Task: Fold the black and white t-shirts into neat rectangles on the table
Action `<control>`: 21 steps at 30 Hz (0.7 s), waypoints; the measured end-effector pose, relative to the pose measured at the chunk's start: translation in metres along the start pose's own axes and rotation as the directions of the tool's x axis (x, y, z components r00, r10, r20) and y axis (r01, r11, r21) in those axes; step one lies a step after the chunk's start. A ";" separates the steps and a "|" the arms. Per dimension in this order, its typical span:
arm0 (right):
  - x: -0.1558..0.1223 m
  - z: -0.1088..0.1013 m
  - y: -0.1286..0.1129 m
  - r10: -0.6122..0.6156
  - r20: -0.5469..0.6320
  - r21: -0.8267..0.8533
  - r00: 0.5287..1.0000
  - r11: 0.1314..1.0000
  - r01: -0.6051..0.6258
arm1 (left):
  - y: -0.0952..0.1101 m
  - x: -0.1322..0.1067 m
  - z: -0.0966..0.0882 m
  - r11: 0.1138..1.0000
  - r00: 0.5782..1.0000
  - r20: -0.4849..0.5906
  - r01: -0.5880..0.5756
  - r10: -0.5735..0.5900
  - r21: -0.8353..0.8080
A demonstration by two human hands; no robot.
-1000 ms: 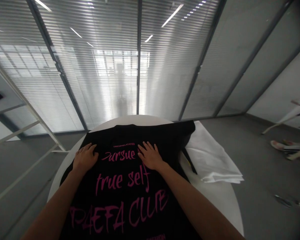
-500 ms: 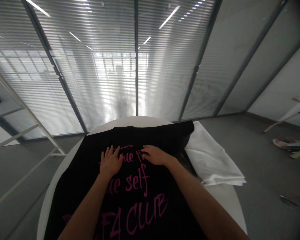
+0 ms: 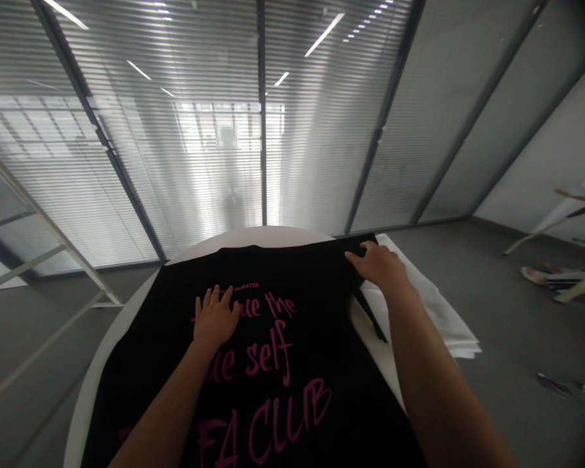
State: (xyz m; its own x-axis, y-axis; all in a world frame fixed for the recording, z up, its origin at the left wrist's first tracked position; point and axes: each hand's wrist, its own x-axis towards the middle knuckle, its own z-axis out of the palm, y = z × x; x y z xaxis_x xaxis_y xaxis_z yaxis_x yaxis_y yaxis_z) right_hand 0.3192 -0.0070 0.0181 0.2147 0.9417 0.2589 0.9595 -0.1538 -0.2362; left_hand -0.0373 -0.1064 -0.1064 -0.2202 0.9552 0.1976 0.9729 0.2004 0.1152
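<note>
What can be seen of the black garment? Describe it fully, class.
The black garment looks like soft, matte fabric, with several lines of pink lettering. It lies spread over a white table, its near end out of frame. The left hand rests flat on it, covering some letters; the right hand is at its far right corner, its grip unclear.

Black garment [image 3: 322,331], pink lettering [image 3: 267,356]; white table [image 3: 292,236], white cloth [image 3: 442,320].
</note>
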 end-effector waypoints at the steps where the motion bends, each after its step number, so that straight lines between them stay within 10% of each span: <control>1: 0.001 0.005 0.003 0.022 0.040 0.004 0.999 1.000 -0.022 | 0.000 0.000 0.000 1.000 1.000 -0.002 -0.003 0.003 0.001; 6: 0.010 0.016 0.017 -0.049 0.199 0.039 0.979 0.998 0.042 | 0.001 0.000 0.000 1.000 1.000 -0.021 0.003 -0.002 0.021; 21: 0.026 0.026 0.045 0.075 0.179 0.006 0.981 0.997 -0.077 | 0.002 0.000 -0.002 1.000 1.000 -0.006 0.019 -0.019 0.018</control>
State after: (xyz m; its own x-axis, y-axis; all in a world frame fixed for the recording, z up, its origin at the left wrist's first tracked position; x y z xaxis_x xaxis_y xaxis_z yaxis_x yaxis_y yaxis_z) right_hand 0.3629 0.0184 -0.0103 0.2496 0.9659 0.0683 0.9388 -0.2242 -0.2614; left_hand -0.0359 -0.1062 -0.1044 -0.2387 0.9500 0.2012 0.9697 0.2221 0.1017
